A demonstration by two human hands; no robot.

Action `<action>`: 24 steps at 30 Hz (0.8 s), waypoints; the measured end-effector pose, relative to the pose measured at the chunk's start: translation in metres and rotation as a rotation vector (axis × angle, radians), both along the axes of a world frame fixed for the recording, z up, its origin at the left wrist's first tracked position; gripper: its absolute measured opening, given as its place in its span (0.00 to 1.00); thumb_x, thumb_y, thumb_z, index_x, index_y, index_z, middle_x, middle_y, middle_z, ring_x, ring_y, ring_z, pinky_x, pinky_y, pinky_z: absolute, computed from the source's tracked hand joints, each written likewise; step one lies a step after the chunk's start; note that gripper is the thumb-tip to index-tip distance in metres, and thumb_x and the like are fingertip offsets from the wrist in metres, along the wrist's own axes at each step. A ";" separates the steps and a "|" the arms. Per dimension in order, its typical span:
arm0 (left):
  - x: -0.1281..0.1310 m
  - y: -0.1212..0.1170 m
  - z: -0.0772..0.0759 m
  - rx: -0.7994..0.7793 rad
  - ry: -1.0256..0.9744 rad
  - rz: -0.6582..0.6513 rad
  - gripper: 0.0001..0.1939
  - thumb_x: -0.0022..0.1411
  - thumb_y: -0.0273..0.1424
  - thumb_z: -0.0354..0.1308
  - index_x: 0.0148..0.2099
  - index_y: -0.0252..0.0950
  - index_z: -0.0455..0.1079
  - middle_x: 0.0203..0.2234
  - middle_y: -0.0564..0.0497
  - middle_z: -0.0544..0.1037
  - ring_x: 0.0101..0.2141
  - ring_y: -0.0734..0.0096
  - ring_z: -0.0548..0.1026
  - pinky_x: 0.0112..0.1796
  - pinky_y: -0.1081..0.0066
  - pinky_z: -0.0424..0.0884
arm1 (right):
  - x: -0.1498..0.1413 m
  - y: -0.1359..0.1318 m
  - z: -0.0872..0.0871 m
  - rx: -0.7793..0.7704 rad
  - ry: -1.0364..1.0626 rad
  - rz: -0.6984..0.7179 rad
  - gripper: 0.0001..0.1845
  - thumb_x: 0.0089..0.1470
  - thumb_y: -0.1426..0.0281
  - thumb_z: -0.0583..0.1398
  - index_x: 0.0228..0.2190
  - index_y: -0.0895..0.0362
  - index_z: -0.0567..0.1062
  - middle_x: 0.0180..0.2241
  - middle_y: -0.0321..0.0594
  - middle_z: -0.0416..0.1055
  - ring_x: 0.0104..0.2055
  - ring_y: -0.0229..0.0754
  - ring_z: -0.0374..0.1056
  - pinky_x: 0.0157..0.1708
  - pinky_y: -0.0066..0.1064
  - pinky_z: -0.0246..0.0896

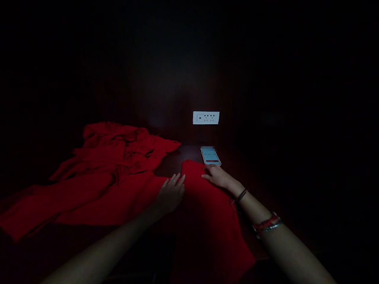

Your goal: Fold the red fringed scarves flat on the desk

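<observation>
A length of red cloth (pixel 211 213) lies spread in front of me, its near part hanging toward the bottom of the view. My left hand (pixel 171 193) rests with fingers stretched out on the red fabric near the cloth's left edge; a ring shows on one finger. At the cloth's far right corner, my right hand (pixel 217 176) lies on top with its fingers apart, just below the phone. Loose threads hang by the right wrist. Cloth under both palms is hidden.
A crumpled heap of red fabric (pixel 124 154) spreads over the left side of the dark surface. A lit phone (pixel 211 156) lies at the back, below a white wall socket (pixel 206 118). A dark wall rises behind; the surroundings are too dark to make out.
</observation>
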State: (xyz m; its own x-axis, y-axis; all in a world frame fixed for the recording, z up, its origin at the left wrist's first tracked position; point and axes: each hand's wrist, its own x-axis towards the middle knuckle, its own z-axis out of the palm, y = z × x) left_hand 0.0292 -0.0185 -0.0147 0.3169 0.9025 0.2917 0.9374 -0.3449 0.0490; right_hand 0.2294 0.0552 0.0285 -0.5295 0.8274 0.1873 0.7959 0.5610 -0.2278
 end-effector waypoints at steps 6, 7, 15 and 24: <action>-0.001 0.009 0.011 0.074 -0.166 0.160 0.21 0.58 0.31 0.40 0.53 0.30 0.54 0.45 0.42 0.63 0.45 0.64 0.63 0.44 0.68 0.59 | 0.013 -0.006 0.001 -0.069 0.036 -0.138 0.15 0.45 0.69 0.55 0.39 0.59 0.68 0.39 0.44 0.67 0.40 0.39 0.62 0.37 0.25 0.53; -0.002 0.010 0.013 0.091 -0.196 0.170 0.20 0.57 0.31 0.41 0.52 0.30 0.56 0.43 0.43 0.65 0.43 0.64 0.64 0.43 0.68 0.60 | 0.016 -0.006 0.002 -0.089 0.035 -0.153 0.14 0.45 0.71 0.55 0.37 0.60 0.69 0.37 0.44 0.68 0.38 0.39 0.63 0.36 0.24 0.54; 0.007 0.027 0.020 -0.240 -0.814 0.184 0.33 0.49 0.36 0.55 0.55 0.30 0.48 0.30 0.50 0.71 0.26 0.76 0.69 0.29 0.77 0.65 | 0.015 -0.008 0.007 0.015 0.222 -0.185 0.09 0.49 0.69 0.51 0.28 0.58 0.70 0.27 0.38 0.69 0.29 0.35 0.62 0.28 0.22 0.52; 0.028 0.047 0.046 -0.526 -1.150 0.359 0.31 0.47 0.23 0.56 0.53 0.35 0.49 0.29 0.51 0.69 0.12 0.88 0.58 0.14 0.83 0.56 | 0.017 -0.006 0.003 0.040 0.241 -0.196 0.05 0.44 0.74 0.55 0.27 0.60 0.70 0.29 0.40 0.69 0.31 0.36 0.63 0.31 0.23 0.53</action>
